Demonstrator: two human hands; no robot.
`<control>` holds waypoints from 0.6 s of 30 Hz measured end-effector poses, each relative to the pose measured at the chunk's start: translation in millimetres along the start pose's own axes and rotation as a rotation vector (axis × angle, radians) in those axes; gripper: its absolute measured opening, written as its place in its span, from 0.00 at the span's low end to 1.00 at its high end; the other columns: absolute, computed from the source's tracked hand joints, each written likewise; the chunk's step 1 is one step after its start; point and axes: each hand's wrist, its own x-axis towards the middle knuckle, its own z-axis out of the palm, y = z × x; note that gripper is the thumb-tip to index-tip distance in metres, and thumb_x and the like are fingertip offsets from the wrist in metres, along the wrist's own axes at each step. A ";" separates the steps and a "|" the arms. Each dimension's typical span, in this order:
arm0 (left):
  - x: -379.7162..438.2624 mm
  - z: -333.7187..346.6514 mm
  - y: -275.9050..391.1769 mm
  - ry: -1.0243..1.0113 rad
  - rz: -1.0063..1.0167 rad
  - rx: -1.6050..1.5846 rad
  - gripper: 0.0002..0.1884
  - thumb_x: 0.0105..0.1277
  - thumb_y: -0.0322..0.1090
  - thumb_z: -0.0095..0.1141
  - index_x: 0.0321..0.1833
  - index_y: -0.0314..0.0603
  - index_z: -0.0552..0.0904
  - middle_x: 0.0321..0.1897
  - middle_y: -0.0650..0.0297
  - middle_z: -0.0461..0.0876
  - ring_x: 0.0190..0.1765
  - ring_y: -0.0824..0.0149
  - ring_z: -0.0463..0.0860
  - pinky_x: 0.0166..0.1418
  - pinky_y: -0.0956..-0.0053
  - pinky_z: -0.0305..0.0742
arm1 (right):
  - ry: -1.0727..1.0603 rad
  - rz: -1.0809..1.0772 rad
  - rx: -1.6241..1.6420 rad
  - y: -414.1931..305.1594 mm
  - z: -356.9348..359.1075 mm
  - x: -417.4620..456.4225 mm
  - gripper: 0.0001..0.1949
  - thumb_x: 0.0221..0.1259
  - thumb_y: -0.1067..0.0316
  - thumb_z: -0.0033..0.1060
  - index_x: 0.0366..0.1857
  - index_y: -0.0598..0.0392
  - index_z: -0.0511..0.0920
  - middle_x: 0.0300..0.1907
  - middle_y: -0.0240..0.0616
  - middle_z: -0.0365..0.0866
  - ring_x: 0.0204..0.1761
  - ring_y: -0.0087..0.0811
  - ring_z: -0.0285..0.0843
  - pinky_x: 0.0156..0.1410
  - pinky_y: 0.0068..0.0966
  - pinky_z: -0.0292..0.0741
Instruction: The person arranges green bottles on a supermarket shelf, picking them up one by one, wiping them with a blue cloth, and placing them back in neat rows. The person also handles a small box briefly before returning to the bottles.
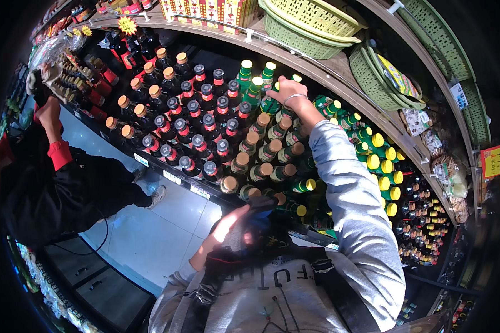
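My right hand (pixel 291 92), with a bracelet at the wrist, reaches to the back of the shelf and grips a green bottle (pixel 270 105) by its capped neck. Close to my chest, my left hand (pixel 229 224) holds what looks like a dark cloth (pixel 256 214); it is blurred and its fingers are partly hidden. Between the hands stand several bottles with tan caps (pixel 252 138). Left of these are rows of dark bottles with black caps (pixel 199 140). More green bottles with yellow caps (pixel 373 161) stand right of my right forearm.
Another person's hand (pixel 50 112) is at the shelf's left end, beside a dark-clothed body (pixel 66 191). Above the bottles runs an upper shelf edge (pixel 312 62) bearing green plastic baskets (pixel 304 37) and boxes (pixel 208 12). Price tags (pixel 171 177) line the lower front edge. Dark cabinets (pixel 108 295) stand behind at left.
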 end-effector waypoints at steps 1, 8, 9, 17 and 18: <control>-1.3 5.8 -0.3 0.082 0.005 0.053 0.26 0.75 0.55 0.41 0.59 0.38 0.74 0.21 0.61 0.74 0.23 0.68 0.70 0.29 0.76 0.66 | 0.017 0.001 0.028 3.1 7.4 4.8 0.28 0.55 0.39 0.61 0.49 0.52 0.76 0.42 0.46 0.85 0.48 0.47 0.83 0.51 0.41 0.77; 1.8 18.2 0.5 0.275 0.045 0.194 0.27 0.75 0.58 0.38 0.54 0.42 0.78 0.27 0.54 0.80 0.29 0.60 0.78 0.36 0.69 0.75 | 0.287 -0.013 0.144 13.2 -25.8 -12.9 0.23 0.54 0.40 0.63 0.43 0.48 0.77 0.35 0.48 0.85 0.41 0.50 0.83 0.46 0.44 0.77; 4.0 20.2 2.9 0.279 0.046 0.204 0.27 0.75 0.58 0.37 0.53 0.42 0.79 0.28 0.53 0.80 0.30 0.59 0.80 0.37 0.68 0.76 | 0.375 -0.046 0.133 19.5 -44.1 -23.3 0.23 0.54 0.39 0.62 0.42 0.47 0.78 0.32 0.48 0.84 0.39 0.51 0.83 0.44 0.44 0.77; 14.3 98.1 4.5 -0.038 0.756 0.268 0.36 0.76 0.61 0.31 0.73 0.37 0.61 0.63 0.50 0.74 0.63 0.56 0.76 0.68 0.60 0.69 | 1.051 -0.109 0.337 26.8 -195.8 -145.3 0.18 0.47 0.47 0.70 0.33 0.49 0.78 0.24 0.40 0.82 0.27 0.42 0.83 0.35 0.35 0.78; 12.4 99.4 11.5 -0.194 0.756 0.461 0.34 0.77 0.59 0.27 0.72 0.37 0.61 0.65 0.51 0.72 0.67 0.57 0.73 0.70 0.61 0.67 | 1.115 -0.137 0.417 19.1 -206.2 -164.7 0.18 0.47 0.51 0.73 0.33 0.50 0.78 0.24 0.38 0.82 0.27 0.34 0.83 0.36 0.30 0.78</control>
